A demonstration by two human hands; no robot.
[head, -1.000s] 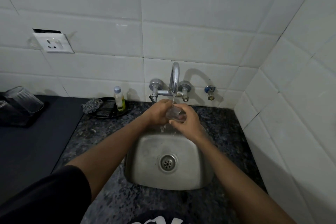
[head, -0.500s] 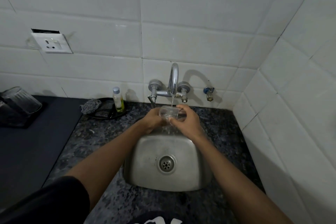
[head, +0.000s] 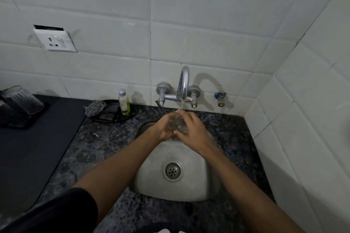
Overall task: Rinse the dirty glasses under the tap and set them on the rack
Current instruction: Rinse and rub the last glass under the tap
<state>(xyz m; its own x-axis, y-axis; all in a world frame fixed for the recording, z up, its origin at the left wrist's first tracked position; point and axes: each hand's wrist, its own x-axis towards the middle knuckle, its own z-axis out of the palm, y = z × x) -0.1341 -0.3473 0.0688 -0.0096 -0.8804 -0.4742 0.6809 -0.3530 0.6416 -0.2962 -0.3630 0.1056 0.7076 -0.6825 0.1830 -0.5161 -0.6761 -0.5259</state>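
Both hands, left hand (head: 164, 128) and right hand (head: 191, 131), keep a grip on a clear glass (head: 178, 124) between them. Water from the tap (head: 183, 83) above falls onto it, over the sink (head: 147, 178).

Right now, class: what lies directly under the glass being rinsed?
Under the glass, gripped by the left hand and right hand, water trickles into the steel sink, whose drain is in view. The hands cover the sink's back edge.
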